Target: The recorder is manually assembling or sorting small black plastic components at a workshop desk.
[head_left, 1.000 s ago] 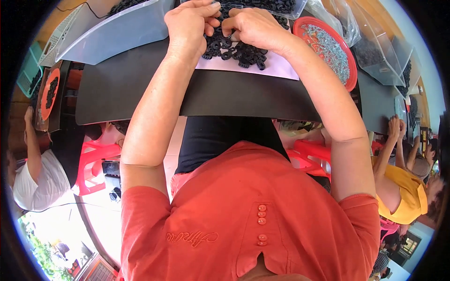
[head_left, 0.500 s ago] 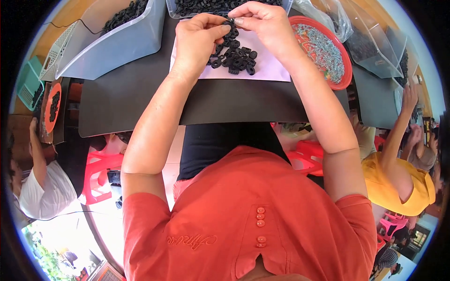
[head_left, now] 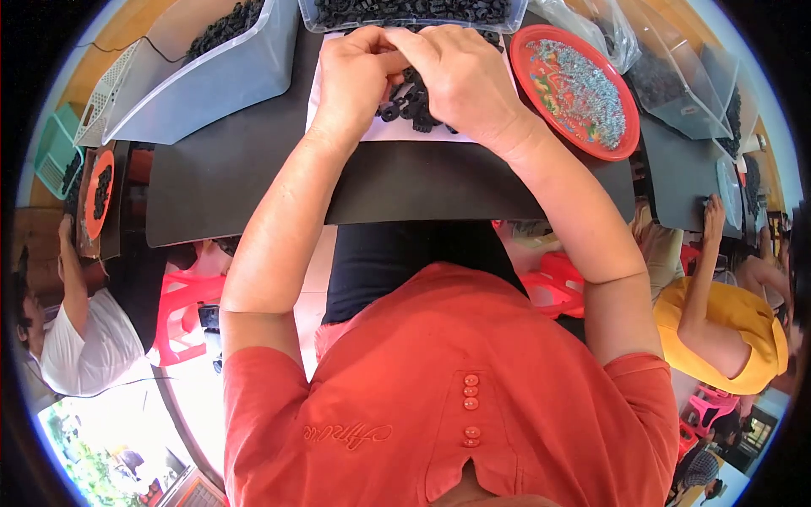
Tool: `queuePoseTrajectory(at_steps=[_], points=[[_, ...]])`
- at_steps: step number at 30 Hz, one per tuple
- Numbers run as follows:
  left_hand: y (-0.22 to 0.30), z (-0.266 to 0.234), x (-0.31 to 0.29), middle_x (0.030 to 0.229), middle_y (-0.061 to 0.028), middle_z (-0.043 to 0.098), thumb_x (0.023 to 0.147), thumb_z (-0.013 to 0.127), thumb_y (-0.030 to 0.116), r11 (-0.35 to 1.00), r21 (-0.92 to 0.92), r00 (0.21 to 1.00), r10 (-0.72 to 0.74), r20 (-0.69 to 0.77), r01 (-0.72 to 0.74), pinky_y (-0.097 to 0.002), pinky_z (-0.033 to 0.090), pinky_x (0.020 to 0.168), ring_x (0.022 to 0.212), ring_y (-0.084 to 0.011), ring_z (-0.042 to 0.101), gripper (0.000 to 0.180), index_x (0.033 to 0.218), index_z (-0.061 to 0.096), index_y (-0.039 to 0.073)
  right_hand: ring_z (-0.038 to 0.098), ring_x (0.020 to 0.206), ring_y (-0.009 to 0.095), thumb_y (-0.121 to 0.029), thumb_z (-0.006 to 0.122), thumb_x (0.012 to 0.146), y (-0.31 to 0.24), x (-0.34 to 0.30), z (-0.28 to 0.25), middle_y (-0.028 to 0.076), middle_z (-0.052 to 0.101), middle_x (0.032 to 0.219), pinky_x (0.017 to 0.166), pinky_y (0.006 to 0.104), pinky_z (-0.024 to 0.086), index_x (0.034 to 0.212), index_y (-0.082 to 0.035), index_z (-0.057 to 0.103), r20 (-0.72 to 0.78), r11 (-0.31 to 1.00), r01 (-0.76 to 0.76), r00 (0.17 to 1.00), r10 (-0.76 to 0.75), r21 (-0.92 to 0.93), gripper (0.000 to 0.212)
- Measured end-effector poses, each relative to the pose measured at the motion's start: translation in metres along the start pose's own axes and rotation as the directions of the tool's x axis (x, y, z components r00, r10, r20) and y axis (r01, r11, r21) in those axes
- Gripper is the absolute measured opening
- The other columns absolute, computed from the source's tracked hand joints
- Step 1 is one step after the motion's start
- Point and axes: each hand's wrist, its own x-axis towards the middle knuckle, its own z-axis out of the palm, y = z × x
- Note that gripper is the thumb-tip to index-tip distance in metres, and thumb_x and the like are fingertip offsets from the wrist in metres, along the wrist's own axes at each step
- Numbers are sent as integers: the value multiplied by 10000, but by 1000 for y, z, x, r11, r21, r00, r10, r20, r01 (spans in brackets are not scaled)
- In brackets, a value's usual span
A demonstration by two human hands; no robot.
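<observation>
My left hand (head_left: 348, 80) is closed, thumb and fingers pinched together over a white sheet (head_left: 384, 132). Between its fingertips it grips a small black plastic part, mostly covered now by my other hand. My right hand (head_left: 463, 83) is closed too and its fingertips meet those of the left; whatever it pinches is hidden. Below the hands a heap of small black plastic parts (head_left: 412, 111) lies on the sheet, partly behind my right hand. To the right stands a red plate (head_left: 626, 139) with many small silvery pieces (head_left: 596, 97).
A clear bin (head_left: 414, 24) of black parts stands just beyond the sheet. A larger grey bin (head_left: 211, 93) is at left, another clear bin (head_left: 676, 101) at right. The dark table's (head_left: 422, 190) front edge runs before me. Co-workers sit on both sides.
My right hand has come in left and down, over the fingertips of the left and part of the heap. The red plate shows more of its patterned left side.
</observation>
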Motion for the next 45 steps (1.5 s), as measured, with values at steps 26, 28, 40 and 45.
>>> queuePoseTrajectory(at_steps=[26, 28, 40, 45], points=[[-3, -14, 9, 790, -112, 639, 857, 651, 29, 941, -318, 990, -137, -40, 117, -223, 418, 488, 596, -119, 561, 182, 987, 620, -94, 656, 853, 308, -218, 631, 769, 50, -1, 21, 116, 693, 885, 723, 425, 501, 977, -120, 689, 620, 872, -452, 634, 463, -189, 237], [-5, -10, 9, 802, -114, 644, 851, 654, 20, 951, -290, 993, -116, -8, 109, -215, 428, 498, 606, -117, 568, 184, 991, 624, -97, 652, 864, 320, -212, 628, 770, 49, -8, 26, 131, 687, 883, 721, 441, 498, 963, -97, 682, 575, 873, -441, 667, 473, -207, 232], [-4, -3, 4, 827, -110, 644, 857, 634, 8, 957, -266, 992, -102, 70, 117, -210, 439, 510, 629, -114, 573, 186, 1014, 619, -93, 632, 802, 350, -200, 629, 768, 49, -15, 19, 146, 654, 800, 667, 460, 473, 855, -54, 608, 526, 880, -447, 715, 460, -162, 171], [-9, -2, 5, 820, -119, 644, 857, 634, 3, 960, -253, 993, -105, 62, 117, -213, 439, 514, 624, -125, 575, 184, 1014, 619, -91, 631, 795, 344, -223, 637, 765, 51, -18, 17, 128, 655, 795, 665, 459, 472, 834, -63, 612, 512, 867, -473, 712, 480, -155, 176]])
